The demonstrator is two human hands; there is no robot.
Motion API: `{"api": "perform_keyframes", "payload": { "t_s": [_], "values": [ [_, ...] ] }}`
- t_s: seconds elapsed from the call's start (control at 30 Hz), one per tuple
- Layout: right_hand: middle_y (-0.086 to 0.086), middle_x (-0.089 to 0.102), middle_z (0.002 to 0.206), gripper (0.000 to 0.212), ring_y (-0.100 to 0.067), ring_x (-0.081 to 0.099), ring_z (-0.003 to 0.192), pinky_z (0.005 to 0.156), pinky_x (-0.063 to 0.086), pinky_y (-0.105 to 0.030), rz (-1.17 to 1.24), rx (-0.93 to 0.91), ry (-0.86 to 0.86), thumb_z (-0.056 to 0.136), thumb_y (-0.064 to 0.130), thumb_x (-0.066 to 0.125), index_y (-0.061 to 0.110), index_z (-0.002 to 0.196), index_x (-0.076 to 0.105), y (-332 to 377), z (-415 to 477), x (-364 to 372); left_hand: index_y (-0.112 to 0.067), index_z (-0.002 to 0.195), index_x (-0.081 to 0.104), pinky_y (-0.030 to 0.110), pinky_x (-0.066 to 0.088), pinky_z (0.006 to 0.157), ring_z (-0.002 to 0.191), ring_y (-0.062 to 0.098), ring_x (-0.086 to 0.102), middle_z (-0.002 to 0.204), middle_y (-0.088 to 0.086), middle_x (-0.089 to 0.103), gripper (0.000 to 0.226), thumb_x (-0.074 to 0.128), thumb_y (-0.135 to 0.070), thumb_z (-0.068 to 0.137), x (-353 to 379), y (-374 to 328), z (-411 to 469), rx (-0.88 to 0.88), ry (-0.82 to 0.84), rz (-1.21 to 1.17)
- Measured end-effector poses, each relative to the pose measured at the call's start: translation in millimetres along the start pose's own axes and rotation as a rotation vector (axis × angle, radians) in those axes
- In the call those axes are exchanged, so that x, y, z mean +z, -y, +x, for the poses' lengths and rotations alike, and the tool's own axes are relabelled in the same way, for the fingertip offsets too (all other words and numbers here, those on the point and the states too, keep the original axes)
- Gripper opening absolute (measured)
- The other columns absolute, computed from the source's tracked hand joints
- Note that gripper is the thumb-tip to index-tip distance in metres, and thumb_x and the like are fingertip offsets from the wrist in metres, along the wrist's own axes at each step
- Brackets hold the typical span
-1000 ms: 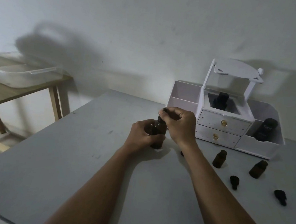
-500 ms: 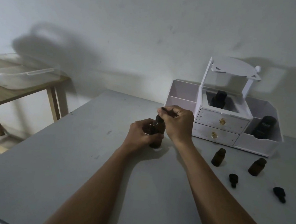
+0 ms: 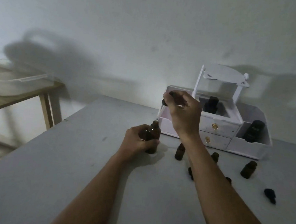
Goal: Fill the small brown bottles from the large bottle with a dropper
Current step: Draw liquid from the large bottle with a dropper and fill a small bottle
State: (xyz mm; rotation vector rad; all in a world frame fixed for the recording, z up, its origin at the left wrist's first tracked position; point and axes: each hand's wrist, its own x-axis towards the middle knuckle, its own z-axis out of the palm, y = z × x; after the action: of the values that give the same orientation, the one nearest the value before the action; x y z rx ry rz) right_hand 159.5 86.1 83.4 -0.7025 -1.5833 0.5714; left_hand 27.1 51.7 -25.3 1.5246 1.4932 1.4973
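Grey table (image 3: 44, 183) fills the lower frame; white organizer (image 3: 246, 146) sits right of centre against the wall; left hand (image 3: 137, 140) wraps round the upright large bottle (image 3: 153, 132) at centre; right hand (image 3: 183, 113), just above, pinches the dropper (image 3: 163, 106) by its bulb, long axis steeply tilted, tip pointing down at the bottle's mouth; small brown bottles (image 3: 180, 151) stand upright to its right.

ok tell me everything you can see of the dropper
The dropper has a dark bulb and collar over a thin clear tube. The right hand pinches the bulb. It hangs slightly tilted, tip at the open mouth of the big bottle, which the left hand grips on the table. Any liquid inside cannot be made out.
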Motion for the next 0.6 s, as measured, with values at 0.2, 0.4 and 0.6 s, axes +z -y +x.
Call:
{"api": "perform_keyframes", "payload": {
  "t_s": [0.2,0.4,0.6],
  "values": [
    [0.001,0.074,0.085,0.016,-0.008,0.071,0.080,0.075,0.058,-0.021,0.098,0.008,-0.123,0.089,0.024,0.072,0.010,0.096,0.071,16.0,16.4,-35.1,-0.026,0.127,0.061,0.020,0.053,0.082,0.106,0.004,0.063,0.113,-0.007,0.069,0.064,0.076,-0.055,0.072,-5.4,-19.2,-1.6,0.209,-0.273,0.130],
    [0.009,0.072,0.082,0.019,0.007,0.067,0.072,0.069,0.053,-0.009,0.081,0.079,-0.145,0.092,0.021,0.068,0.005,0.101,0.073,4.0,13.2,-80.8,-0.012,0.091,0.072,0.015,0.052,0.064,0.065,0.003,0.066,0.070,-0.011,0.068,0.012,0.075,-0.022,0.085,29.5,-59.8,-32.9,0.489,-0.413,0.136],
    [0.016,0.067,0.080,0.010,0.018,0.062,0.068,0.061,0.046,0.000,0.000,0.167,-0.093,0.090,0.019,0.070,0.017,0.099,0.071,-14.1,5.7,-100.6,-0.023,0.128,0.063,0.014,0.051,0.081,0.107,0.006,0.063,0.117,-0.008,0.067,0.047,0.078,-0.029,0.084,79.4,-47.8,-36.4,0.050,-0.060,0.119]
  ]
}}
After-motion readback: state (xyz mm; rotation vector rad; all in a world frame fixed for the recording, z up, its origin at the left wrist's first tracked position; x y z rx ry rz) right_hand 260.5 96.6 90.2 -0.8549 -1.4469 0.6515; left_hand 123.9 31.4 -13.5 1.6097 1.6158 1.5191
